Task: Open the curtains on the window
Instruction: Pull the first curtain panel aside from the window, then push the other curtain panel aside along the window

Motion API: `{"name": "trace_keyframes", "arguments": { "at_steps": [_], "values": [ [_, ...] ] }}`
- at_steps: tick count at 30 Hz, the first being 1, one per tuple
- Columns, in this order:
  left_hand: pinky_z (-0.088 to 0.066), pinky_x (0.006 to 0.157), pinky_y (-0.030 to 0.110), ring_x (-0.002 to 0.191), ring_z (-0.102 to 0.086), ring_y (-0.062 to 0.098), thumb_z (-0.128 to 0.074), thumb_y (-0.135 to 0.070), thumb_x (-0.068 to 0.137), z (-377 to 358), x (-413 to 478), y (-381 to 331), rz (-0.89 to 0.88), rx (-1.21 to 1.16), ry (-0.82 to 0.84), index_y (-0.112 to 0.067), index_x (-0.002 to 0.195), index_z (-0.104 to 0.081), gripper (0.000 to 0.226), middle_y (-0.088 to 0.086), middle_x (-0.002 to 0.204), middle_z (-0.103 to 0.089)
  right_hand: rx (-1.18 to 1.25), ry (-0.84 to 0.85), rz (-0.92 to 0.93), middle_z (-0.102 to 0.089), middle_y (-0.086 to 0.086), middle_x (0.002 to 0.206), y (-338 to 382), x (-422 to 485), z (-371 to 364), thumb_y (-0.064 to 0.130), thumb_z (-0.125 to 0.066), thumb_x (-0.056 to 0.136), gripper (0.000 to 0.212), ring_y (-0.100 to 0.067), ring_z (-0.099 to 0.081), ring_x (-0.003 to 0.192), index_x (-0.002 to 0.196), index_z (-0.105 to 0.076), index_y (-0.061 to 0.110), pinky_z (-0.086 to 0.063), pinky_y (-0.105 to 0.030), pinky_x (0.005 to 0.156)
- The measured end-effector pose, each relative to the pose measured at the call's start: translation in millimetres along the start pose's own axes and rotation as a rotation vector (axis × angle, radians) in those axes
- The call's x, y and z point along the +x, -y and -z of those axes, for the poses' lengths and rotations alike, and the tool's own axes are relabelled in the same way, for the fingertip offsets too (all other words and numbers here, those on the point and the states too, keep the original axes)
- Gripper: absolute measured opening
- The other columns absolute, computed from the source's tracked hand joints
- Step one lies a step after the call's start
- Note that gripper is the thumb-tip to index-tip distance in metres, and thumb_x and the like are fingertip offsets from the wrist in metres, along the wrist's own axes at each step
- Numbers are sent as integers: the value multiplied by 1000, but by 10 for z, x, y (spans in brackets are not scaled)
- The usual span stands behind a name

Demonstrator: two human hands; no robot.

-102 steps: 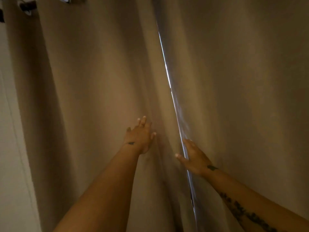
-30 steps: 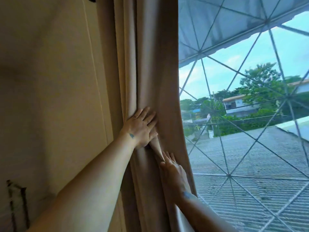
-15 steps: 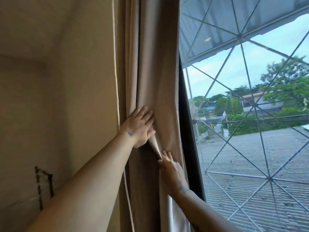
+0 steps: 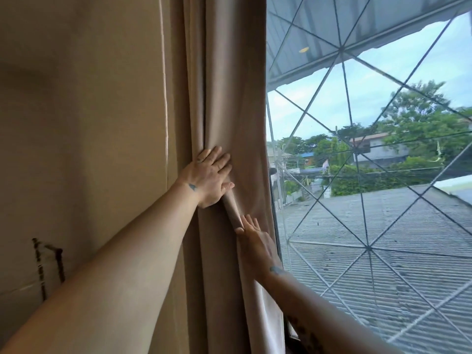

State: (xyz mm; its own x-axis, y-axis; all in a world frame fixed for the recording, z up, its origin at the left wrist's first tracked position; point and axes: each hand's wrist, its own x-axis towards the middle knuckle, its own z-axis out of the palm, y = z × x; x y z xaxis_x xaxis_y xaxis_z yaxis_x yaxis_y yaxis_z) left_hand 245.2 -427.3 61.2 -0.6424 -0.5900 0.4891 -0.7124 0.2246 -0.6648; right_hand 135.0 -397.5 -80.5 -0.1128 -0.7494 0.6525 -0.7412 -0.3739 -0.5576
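Observation:
A beige curtain hangs bunched in folds at the left edge of the window. My left hand lies flat on the gathered fabric with its fingers together, pressing it toward the wall. A rolled fold runs from under that palm down to my right hand. The right hand's fingers are stretched out against the curtain's edge, next to the dark window frame. The glass to the right of the curtain is uncovered.
A plain beige wall fills the left side, with a thin cord running down it and a dark bracket low down. Behind the glass a diamond-pattern metal grille covers the window, with roofs and trees beyond.
A few seconds ago the curtains were shut with only a slit of light. The left curtain now sits gathered at the window's left edge. In the last second both hands barely moved.

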Motion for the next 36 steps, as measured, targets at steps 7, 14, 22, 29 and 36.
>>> {"name": "trace_keyframes", "arguments": {
  "at_steps": [7, 14, 22, 29, 36],
  "values": [
    [7, 119, 37, 147, 11, 26, -17, -44, 101, 77, -2, -305, -8, -50, -58, -13, 151, -8, 60, 6, 161, 2, -145, -34, -58, -21, -11, 153, -380, -325, 328, 29, -31, 97, 47, -25, -11, 142, 139, -19, 10, -20, -37, 115],
    [4, 120, 38, 147, 6, 24, -17, -46, 100, 253, 186, -862, -55, -156, -189, -14, 151, -10, 61, 7, 161, 0, -300, -92, -124, -19, -12, 153, -744, -596, 986, 32, -33, 96, 52, -24, -10, 143, 140, -17, 8, -23, -40, 114],
    [-4, 117, 35, 135, -39, 34, -48, -33, 92, 472, 540, -1743, -142, -479, -597, -2, 131, -52, 51, 18, 143, -46, -645, -162, -202, -16, -13, 154, -999, -1077, 2159, 32, -32, 97, 51, -23, -8, 143, 140, -17, 9, -15, -43, 116],
    [-17, 115, 48, 143, -23, 30, -51, -32, 93, 1110, 652, -2666, -290, -788, -603, -2, 140, -40, 57, 14, 153, -29, -1153, -316, -224, -18, -12, 153, -721, -1504, 3708, 33, -31, 96, 50, -28, -6, 143, 140, -19, 11, -6, -48, 116],
    [-1, 118, 34, 145, 12, 18, -13, -57, 89, 1983, 283, -3837, -520, -1269, -483, -10, 151, -8, 77, 6, 159, 6, -1573, -302, -332, -20, -14, 153, -423, -1868, 4758, 36, -32, 95, 51, -30, -9, 142, 139, -21, 11, -11, -53, 114]
  ]
}}
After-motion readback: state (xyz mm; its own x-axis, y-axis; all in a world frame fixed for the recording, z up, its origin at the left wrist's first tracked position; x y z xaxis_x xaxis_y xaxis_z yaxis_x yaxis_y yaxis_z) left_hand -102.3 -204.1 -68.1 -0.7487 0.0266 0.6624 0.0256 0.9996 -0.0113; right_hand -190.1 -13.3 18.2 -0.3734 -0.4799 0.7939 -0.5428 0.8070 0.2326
